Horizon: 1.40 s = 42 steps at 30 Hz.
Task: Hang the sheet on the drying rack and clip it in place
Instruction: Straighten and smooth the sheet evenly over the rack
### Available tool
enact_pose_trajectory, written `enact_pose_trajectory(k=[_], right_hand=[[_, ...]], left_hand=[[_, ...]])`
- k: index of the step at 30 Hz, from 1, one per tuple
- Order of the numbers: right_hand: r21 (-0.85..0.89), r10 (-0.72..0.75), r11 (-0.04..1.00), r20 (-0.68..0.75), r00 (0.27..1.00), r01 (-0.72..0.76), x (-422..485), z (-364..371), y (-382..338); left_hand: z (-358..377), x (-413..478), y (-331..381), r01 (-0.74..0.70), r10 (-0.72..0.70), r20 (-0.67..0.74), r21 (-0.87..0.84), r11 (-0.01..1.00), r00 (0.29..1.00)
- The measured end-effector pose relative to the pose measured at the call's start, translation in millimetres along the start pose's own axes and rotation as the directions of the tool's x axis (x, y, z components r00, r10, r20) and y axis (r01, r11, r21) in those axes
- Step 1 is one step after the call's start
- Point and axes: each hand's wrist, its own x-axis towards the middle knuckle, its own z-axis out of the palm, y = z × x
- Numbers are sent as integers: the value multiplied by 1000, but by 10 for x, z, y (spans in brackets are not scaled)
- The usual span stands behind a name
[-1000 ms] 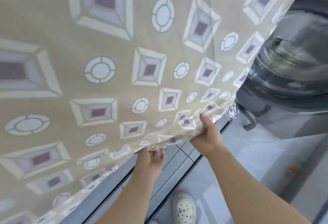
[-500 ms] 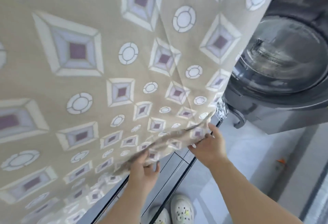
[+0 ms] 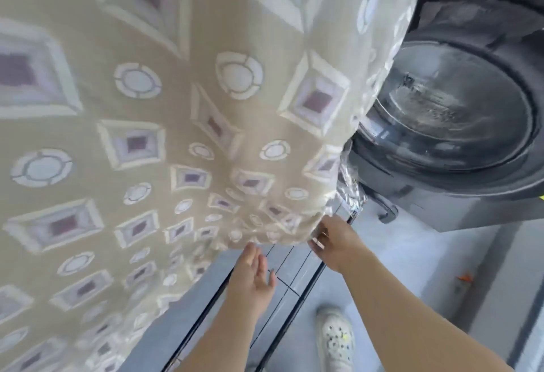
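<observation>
The patterned beige sheet hangs across the left and upper frame, its lower hem ending at lower centre. The left hand lies flat just under that hem, fingers straight and together, holding nothing. The right hand is at the sheet's lower right corner with bent fingers (too blurred to tell whether they pinch cloth). A front-loading washing machine fills the upper right; a white clog stands at the bottom.

Probably home laundry area: washing machine
</observation>
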Motion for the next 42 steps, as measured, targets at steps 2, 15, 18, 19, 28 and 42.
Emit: enact_pose_trajectory(k=[2,15,18,19,28,42], right_hand=[[-2,-26,1000,35,999,26,85,-87,-140],[244,18,970,-78,997,2,315,-447,-746],[251,56,966,11,998,-57,265,-506,-583],[293,57,953,74,996,-76,208,-513,-558],[606,-49,793,-53,997,71,190,-668,-743],[472,-58,878,-57,997,78,162,-1046,-580]], left_hand=[[184,106,-46,-19,17,40,42,999,999],[933,272,67,-196,206,-101,96,976,973],[847,312,10,-168,186,-104,164,972,977],[833,295,-17,-135,147,-74,150,979,986],[904,167,-70,-154,168,-49,206,966,985],[646,68,2,-126,123,29,168,978,992]])
